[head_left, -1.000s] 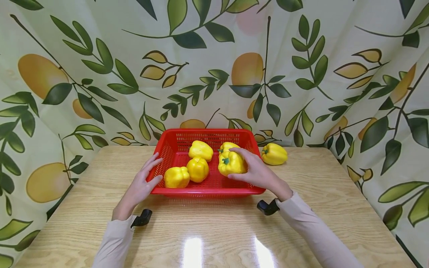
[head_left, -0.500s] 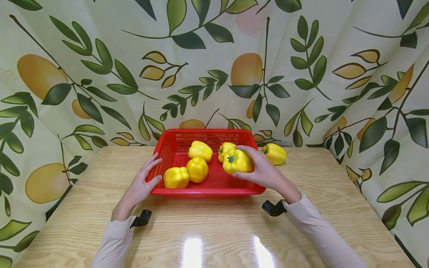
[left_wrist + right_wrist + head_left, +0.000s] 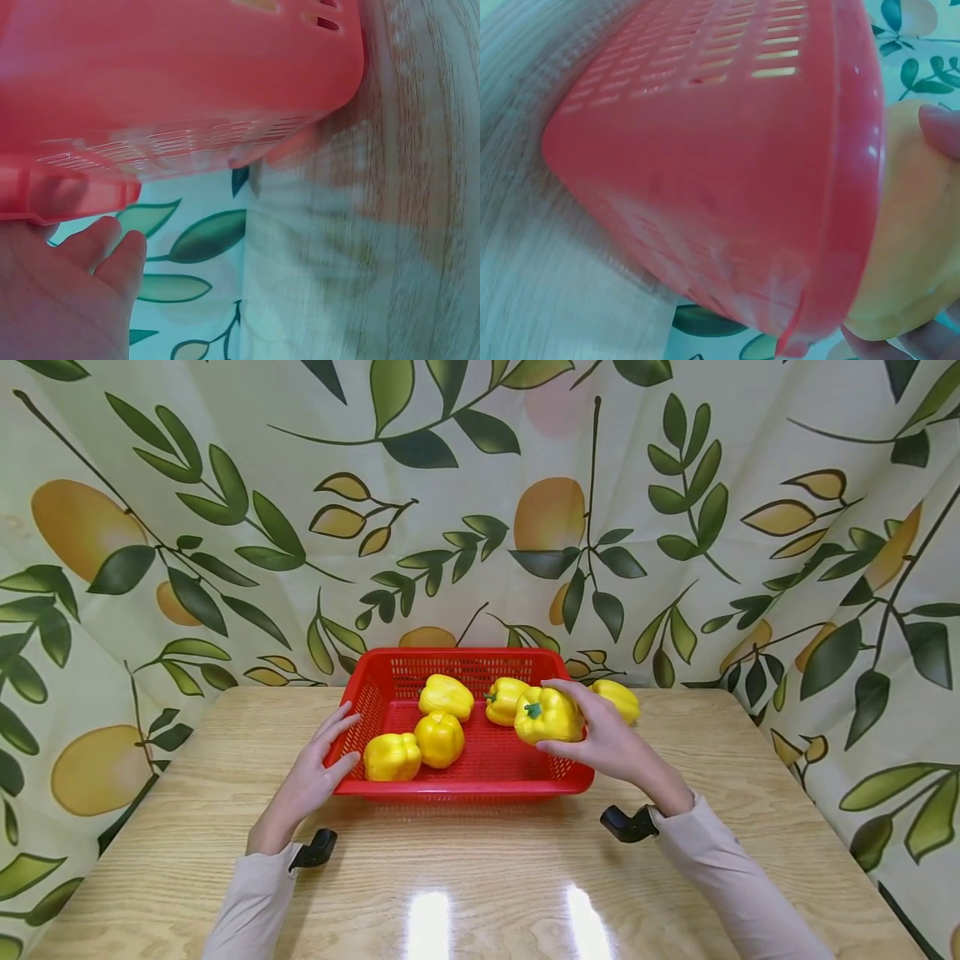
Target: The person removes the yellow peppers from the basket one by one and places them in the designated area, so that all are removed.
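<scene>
My right hand [image 3: 611, 739] holds a yellow bell pepper [image 3: 550, 717] by its right side, above the right end of the red plastic basket [image 3: 465, 788]. Its green stem faces left. In the right wrist view, fingertips [image 3: 941, 131] press on the pepper [image 3: 911, 225] just beyond the basket's rim. My left hand [image 3: 307, 785] rests at the basket's left rim with fingers spread and fairly straight. In the left wrist view, two fingertips [image 3: 124, 259] of that hand show outside the rim. Inside the basket lie several peppers, among them a front-left one [image 3: 393, 757] and a right one [image 3: 505, 700].
Behind the right hand, another yellow pepper [image 3: 618, 700] lies on the wooden table [image 3: 480, 877], outside the basket and partly covered. A leaf-and-fruit patterned curtain [image 3: 450, 527] hangs behind the table. Each wrist carries a black camera mount [image 3: 628, 824].
My right hand has carried its pepper rightward toward the basket's right rim, uncovering more of the pepper behind it. The left hand and basket have stayed put.
</scene>
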Demonstrator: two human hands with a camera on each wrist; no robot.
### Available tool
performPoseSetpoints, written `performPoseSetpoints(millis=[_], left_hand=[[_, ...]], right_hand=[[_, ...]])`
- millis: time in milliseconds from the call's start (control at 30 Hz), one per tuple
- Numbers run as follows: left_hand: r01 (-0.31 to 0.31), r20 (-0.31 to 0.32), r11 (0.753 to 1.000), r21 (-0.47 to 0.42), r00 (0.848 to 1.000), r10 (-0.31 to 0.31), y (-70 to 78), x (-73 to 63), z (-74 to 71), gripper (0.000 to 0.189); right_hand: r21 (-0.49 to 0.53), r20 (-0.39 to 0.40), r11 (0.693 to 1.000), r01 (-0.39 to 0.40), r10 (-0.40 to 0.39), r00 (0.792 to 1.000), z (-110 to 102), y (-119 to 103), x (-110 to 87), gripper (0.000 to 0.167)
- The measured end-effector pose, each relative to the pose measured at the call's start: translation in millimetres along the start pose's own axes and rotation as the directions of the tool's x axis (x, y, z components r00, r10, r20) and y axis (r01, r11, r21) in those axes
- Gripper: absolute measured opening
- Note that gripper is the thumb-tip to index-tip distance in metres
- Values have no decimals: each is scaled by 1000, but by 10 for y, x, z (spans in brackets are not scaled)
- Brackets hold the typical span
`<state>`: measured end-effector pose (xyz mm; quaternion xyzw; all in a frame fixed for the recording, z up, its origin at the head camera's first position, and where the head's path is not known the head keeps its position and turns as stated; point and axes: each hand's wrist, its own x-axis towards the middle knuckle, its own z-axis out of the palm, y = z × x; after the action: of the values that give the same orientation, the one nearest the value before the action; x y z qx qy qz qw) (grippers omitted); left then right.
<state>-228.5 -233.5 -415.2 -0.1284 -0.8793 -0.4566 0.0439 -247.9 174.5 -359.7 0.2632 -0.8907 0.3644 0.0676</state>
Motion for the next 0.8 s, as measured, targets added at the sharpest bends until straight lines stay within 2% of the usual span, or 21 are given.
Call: performPoseSetpoints(millis=[533, 800], left_hand=[[10, 7, 1000, -8, 1000, -10, -1, 6, -5, 57], [20, 6, 1000, -8, 1000, -20, 5, 4, -6, 57]], right_hand=[[-4, -35, 998, -58, 57, 998, -227, 101, -104, 79], [-50, -55, 996, -77, 74, 996, -317, 189, -152, 79]])
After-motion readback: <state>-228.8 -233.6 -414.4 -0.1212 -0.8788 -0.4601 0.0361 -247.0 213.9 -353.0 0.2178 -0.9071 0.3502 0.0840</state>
